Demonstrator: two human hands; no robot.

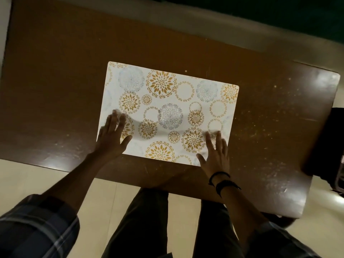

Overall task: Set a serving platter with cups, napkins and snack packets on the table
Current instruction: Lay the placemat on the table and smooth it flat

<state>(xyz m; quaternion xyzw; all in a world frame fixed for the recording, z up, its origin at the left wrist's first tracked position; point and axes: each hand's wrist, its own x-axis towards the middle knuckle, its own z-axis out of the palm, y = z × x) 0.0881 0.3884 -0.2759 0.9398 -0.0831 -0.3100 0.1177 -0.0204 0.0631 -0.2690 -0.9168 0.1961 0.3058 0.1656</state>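
Both hands lie flat and apart, fingers straight and slightly spread, holding nothing in a grip. The left hand [112,135] presses on the near left corner of the patterned mat [173,101], its palm lapping over the mat's left edge onto the worktop [55,71]. The right hand [216,153] rests on the near right corner, its heel past the mat's near edge. Its fingertips are blurred. Black bands [220,178] circle the right wrist. The mat is a white rectangle with rounded corners, printed with gold and grey-blue floral circles. It lies flat on the brown worktop, turned a little askew and closer to the near edge than the far one, with nothing standing on it. The worktop around it is scuffed, with pale specks thickest to the right of the mat and glare on its right corners. Below the hands show plaid short sleeves [37,229], dark trousers [141,224] and a pale tiled floor [37,179]. A dark object [329,142] stands beside the worktop's right end; what it is I cannot tell.
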